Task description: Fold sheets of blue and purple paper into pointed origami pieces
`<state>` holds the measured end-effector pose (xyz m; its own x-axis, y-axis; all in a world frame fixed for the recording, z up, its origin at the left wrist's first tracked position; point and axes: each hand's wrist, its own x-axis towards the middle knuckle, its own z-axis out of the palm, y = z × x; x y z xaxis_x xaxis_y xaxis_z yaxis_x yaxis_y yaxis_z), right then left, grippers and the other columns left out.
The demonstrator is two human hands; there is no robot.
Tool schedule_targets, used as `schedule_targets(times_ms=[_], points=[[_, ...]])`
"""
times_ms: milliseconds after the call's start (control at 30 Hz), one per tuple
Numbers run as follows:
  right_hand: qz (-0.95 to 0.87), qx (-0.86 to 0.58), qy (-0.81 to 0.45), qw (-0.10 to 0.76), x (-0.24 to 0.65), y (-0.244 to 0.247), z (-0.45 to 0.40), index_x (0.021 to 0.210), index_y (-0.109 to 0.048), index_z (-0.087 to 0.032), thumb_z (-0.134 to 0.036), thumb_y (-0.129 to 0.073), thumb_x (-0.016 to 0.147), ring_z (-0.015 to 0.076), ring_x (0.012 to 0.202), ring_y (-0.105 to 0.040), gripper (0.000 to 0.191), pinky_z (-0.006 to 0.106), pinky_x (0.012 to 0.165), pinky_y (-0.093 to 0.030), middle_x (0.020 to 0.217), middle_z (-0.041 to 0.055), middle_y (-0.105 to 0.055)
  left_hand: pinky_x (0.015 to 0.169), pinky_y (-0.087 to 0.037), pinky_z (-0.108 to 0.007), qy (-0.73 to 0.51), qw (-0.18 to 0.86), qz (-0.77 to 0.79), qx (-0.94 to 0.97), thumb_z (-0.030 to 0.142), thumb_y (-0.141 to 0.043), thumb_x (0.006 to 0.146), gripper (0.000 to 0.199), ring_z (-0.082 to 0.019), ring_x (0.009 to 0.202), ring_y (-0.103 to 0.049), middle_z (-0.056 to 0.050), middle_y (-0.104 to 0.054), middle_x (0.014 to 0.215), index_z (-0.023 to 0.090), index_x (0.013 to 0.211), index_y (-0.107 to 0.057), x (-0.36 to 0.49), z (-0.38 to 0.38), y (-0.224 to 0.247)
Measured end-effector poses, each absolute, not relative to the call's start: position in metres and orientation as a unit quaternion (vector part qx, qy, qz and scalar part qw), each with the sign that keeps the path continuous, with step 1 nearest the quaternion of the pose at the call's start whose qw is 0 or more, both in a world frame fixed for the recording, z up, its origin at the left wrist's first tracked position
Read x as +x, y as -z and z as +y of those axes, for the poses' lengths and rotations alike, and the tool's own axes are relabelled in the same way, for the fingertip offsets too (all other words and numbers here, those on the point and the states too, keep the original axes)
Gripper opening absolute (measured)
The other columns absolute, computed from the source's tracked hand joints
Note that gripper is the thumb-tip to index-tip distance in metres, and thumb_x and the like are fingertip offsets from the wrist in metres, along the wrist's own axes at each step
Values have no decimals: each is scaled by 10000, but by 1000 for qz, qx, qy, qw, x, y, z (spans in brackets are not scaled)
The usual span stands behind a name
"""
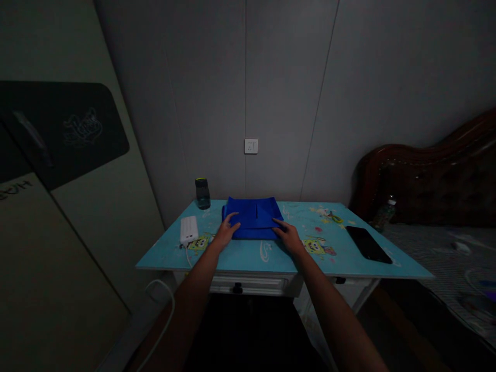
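Note:
A flat, folded blue sheet (248,213) lies near the back middle of the table, with a short dark slit in its upper layer. It looks like stiff cloth or felt; its exact kind I cannot make out. My left hand (227,231) rests on its left edge, thumb and fingers apart on the blue surface. At the right edge, my right hand (289,237) has its fingers on top and the thumb by the front fold, gripping the upper layer. The undersides of both hands are hidden.
Left on the light-blue patterned table (248,261) are a white power bank (188,229) with a cable and a dark bottle (202,194). To the right lie a black phone (368,244) and a yellow-green item (335,218). A wall socket (251,146) is behind; a bed stands right.

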<state>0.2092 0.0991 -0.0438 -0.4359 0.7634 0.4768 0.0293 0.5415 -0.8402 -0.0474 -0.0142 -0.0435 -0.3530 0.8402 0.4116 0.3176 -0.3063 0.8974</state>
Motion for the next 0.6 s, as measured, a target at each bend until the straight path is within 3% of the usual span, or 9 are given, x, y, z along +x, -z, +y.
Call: schedule_targets(times_ms=[100, 233, 467, 600], points=[[-744, -262, -419, 451, 209, 43, 100, 1116, -712, -199, -329, -630, 743, 230, 866, -660, 404, 349, 782, -523, 1000, 47, -742, 939, -491, -435, -594, 215, 548, 548, 367, -587, 900, 347, -234, 1064, -616, -75, -650, 1171, 197, 1203, -590, -48, -14, 45], [-737, -255, -450, 435, 211, 41, 98, 1002, -744, -201, -298, -577, 727, 206, 755, -636, 337, 324, 705, -512, 864, 20, -733, 865, -527, -448, -563, 212, 548, 582, 333, -583, 916, 326, -229, 1032, -613, -94, -593, 1219, 163, 1194, -570, -49, -13, 46], [-691, -243, -535, 422, 211, 40, 95, 971, -757, -231, -348, -673, 722, 219, 835, -650, 287, 343, 782, -503, 917, 19, -745, 1051, -392, -440, -538, 201, 551, 605, 371, -536, 911, 337, -277, 1166, -575, -75, -680, 1192, 180, 1153, -675, -44, -20, 40], [-648, -244, -581, 427, 209, 40, 97, 1019, -746, -228, -387, -705, 714, 228, 820, -670, 347, 346, 744, -522, 942, 34, -753, 1080, -368, -425, -518, 206, 547, 625, 398, -638, 833, 442, -277, 1234, -540, -69, -633, 1296, 201, 1228, -637, -39, -24, 35]])
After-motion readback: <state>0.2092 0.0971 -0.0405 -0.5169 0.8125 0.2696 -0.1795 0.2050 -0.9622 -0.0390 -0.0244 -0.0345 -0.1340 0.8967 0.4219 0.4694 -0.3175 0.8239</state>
